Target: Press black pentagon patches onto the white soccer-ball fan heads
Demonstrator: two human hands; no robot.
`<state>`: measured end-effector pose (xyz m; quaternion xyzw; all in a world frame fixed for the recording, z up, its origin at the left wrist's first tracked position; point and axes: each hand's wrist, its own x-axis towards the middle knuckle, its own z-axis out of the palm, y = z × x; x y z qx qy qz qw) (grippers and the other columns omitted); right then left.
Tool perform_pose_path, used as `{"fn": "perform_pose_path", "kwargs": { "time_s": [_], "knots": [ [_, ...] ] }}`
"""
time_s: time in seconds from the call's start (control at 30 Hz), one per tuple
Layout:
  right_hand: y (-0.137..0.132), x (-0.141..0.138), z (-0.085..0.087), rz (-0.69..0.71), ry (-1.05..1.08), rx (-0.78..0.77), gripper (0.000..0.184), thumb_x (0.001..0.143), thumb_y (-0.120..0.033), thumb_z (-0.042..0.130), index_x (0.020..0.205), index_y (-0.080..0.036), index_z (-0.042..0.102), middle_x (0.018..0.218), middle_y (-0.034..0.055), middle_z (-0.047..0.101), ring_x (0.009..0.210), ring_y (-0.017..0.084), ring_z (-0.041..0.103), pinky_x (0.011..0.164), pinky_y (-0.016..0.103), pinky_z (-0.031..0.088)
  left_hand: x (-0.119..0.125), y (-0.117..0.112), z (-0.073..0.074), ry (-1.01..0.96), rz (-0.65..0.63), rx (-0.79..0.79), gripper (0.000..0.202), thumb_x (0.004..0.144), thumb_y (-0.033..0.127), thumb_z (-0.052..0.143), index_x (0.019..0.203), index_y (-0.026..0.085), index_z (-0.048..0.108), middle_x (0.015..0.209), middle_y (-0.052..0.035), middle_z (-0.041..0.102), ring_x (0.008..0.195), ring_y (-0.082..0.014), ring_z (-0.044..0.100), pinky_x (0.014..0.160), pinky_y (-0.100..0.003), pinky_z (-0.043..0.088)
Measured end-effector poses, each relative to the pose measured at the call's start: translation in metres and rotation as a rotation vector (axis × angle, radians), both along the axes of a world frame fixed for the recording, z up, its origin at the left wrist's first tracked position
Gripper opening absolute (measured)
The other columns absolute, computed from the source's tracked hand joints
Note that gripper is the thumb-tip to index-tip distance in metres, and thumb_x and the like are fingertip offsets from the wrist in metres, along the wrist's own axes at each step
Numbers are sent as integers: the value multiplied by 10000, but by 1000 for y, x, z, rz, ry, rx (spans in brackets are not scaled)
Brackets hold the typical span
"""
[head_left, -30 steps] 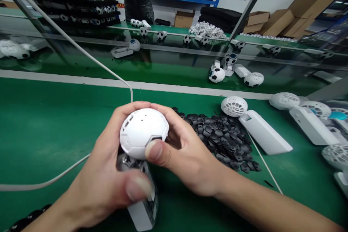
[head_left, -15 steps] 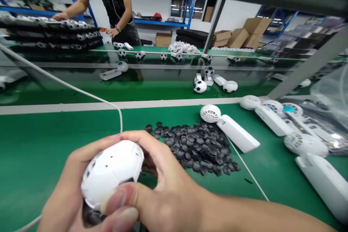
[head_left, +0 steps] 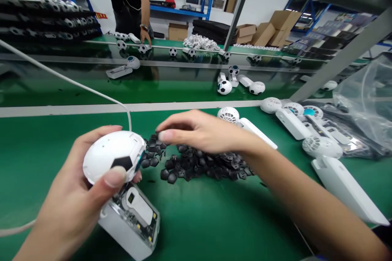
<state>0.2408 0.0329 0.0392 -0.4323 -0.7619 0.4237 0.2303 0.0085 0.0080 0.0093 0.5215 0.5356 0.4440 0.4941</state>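
Observation:
My left hand (head_left: pixel 82 187) is closed around the rounded white head of a handheld fan (head_left: pixel 105 151), thumb on its front beside one black pentagon patch. Below the head, the fan's white handle (head_left: pixel 131 220) hangs tilted, its clear end and circuit parts showing. My right hand (head_left: pixel 196 132) reaches over a pile of small black pentagon pieces (head_left: pixel 205 165), thumb and fingers drawn together at the pile's left edge. Dark pieces lie right at these fingertips, but whether one is pinched between them I cannot make out.
White fan parts (head_left: pixel 321 147) and a clear plastic bag (head_left: pixel 361 98) lie on the right of the green bench. A white cable (head_left: pixel 92 89) crosses the left side. Beyond a pale rail, more fans (head_left: pixel 225 87) sit on the belt. A co-worker (head_left: pixel 128 4) stands behind stacked black trays (head_left: pixel 45 22).
My right hand has let go of the fan head and moved right to the black pieces. My left hand keeps the fan, now turned so its handle shows. The co-worker's hand has lowered to a fan.

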Motion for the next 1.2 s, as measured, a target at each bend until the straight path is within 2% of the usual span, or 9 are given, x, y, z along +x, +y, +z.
{"fn": "perform_pose_path", "kwargs": {
  "time_s": [0.1, 0.37, 0.5, 0.6, 0.73, 0.83, 0.93, 1.07, 1.2],
  "knots": [
    [12, 26, -6, -184, -366, 107, 183, 988, -272, 593, 971, -157, 734, 960, 57, 741, 855, 183, 653, 728, 286, 448, 4, 4, -1, -110, 13, -91, 765, 531, 623, 909, 1175, 380, 574, 860, -6, 690, 608, -264, 685, 462, -295, 590],
    [7, 9, -38, -83, -491, 99, 67, 819, -127, 727, 801, -183, 696, 951, 78, 683, 823, 217, 601, 650, 289, 356, -8, 19, -17, -335, -33, -238, 577, 712, 558, 814, 1189, 278, 650, 1077, -93, 743, 785, -251, 727, 599, -257, 619],
    [6, 6, -33, -133, -394, 138, 121, 885, -146, 666, 772, -183, 642, 815, 35, 677, 731, 172, 576, 633, 279, 359, -3, 17, -19, -329, -32, -230, 501, 760, 604, 794, 1100, 251, 689, 1066, -79, 734, 814, -237, 707, 611, -246, 605],
    [2, -3, -25, -190, -54, 105, 118, 923, -239, 678, 828, -174, 652, 766, -1, 680, 690, 136, 578, 640, 259, 416, -1, 16, -19, -334, -32, -285, 595, 716, 606, 847, 1169, 260, 680, 1025, -63, 724, 812, -199, 678, 625, -207, 585],
    [-12, -25, -20, -125, 345, 0, 67, 905, -156, 674, 877, -167, 733, 891, 7, 728, 799, 137, 644, 727, 258, 483, -2, 14, -19, -386, -87, -357, 630, 658, 431, 932, 1208, 288, 660, 909, -19, 700, 694, -170, 645, 582, -210, 578],
    [-25, -42, -24, -85, 305, 25, 150, 895, -85, 648, 878, -189, 755, 927, 8, 713, 884, 147, 654, 801, 269, 490, 2, 12, -20, -443, -33, -388, 361, 754, 367, 847, 1030, 215, 671, 818, -31, 665, 605, -165, 607, 523, -218, 561],
    [-35, -55, -31, -108, 299, 13, 115, 876, -103, 666, 939, -193, 699, 853, -16, 682, 797, 125, 627, 719, 252, 481, 10, 9, -21, -475, 3, -485, 170, 947, 352, 614, 967, 183, 630, 833, -51, 634, 649, -163, 614, 533, -196, 542],
    [-38, -63, -37, -181, 268, 59, 162, 848, -104, 675, 932, -214, 591, 766, -70, 591, 710, 97, 564, 680, 261, 448, 13, 3, -19, -529, -21, -548, 219, 1032, 397, 477, 1078, 217, 595, 919, -55, 641, 701, -164, 637, 575, -188, 548],
    [-35, -59, -30, -228, 164, 127, 228, 852, -202, 732, 1025, -247, 590, 1004, -36, 631, 969, 154, 590, 842, 338, 468, 1, -5, -17, -549, -215, -504, 396, 909, 401, 726, 1250, 271, 570, 1024, -60, 668, 746, -183, 675, 653, -236, 603]
  ]
}}
